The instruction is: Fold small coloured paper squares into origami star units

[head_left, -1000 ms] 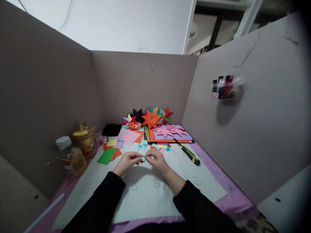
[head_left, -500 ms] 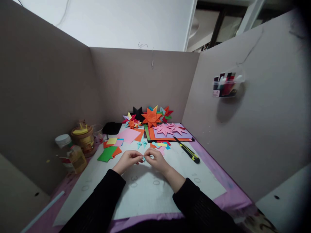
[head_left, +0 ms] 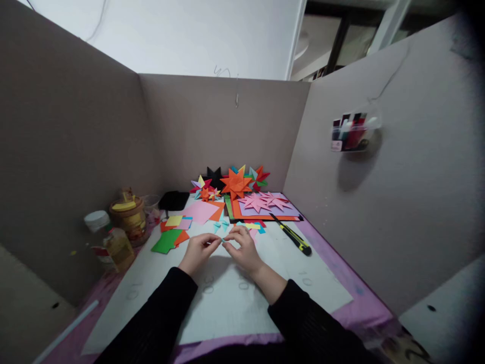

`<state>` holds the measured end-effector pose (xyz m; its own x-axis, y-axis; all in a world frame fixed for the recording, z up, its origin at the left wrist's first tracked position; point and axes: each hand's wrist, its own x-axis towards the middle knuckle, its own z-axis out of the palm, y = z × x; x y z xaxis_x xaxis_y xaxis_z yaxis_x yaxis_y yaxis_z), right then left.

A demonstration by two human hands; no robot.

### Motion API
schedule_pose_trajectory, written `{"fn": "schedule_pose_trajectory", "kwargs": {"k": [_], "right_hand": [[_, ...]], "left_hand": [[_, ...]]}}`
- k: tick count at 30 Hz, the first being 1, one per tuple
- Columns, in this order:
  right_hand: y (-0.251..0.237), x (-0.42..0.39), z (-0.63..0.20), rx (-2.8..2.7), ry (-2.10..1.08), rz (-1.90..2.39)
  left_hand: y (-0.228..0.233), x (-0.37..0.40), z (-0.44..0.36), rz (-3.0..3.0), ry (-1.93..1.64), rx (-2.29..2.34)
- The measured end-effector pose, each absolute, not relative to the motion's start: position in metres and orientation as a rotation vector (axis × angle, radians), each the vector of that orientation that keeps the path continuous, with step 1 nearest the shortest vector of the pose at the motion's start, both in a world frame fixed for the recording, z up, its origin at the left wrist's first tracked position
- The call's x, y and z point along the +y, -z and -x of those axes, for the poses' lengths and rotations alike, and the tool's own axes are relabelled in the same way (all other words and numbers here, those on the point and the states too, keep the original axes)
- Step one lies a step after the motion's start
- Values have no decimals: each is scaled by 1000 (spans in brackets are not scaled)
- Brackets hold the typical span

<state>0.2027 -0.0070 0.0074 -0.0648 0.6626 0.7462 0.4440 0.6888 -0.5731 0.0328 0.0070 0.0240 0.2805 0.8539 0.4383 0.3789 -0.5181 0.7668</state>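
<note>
Between my fingertips is a tiny light-blue piece of paper (head_left: 223, 240), mostly covered by the fingers. My left hand (head_left: 199, 251) pinches it from the left, and my right hand (head_left: 243, 251) pinches it from the right. Both hands hover over the white sheet (head_left: 227, 308). Just beyond them lie small light-blue folded pieces (head_left: 221, 226). Small coloured paper pieces (head_left: 257, 227) lie behind my right hand. Left of my left hand are a green paper piece (head_left: 166, 241) and a yellow square (head_left: 174, 221).
A yellow-black utility knife (head_left: 291, 235) lies at right. Paper stars, including an orange star (head_left: 236, 183) and pink stars (head_left: 256, 202), stand or lie at the back. At left are a glue bottle (head_left: 120, 248) and a brown pot (head_left: 131, 222). Grey partitions (head_left: 227, 126) enclose the table.
The blue paper shows less between my fingers and my fingertips have risen slightly. My right hand's fingers have shifted around it. Other things stay in place.
</note>
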Motion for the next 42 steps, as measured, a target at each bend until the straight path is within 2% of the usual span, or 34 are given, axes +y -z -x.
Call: {"fn": "schedule_pose_trajectory", "kwargs": {"k": [10,21,29,42], "right_hand": [[-7,-8,-199,-1758,-164,922],[-4,-1,-202,-1613,-421,941],[9,10,-199,-1357,-870,886],[0,0,-198,-1511,-641,924]], "left_hand": [[-14,7,-35,-2215,-1221,1069],[-24,5,-37,-1948,-1189,1136],[-25,6,-37,-1721,-1134,1072],[-26,8,-35,-1791,-1156,1081]]}}
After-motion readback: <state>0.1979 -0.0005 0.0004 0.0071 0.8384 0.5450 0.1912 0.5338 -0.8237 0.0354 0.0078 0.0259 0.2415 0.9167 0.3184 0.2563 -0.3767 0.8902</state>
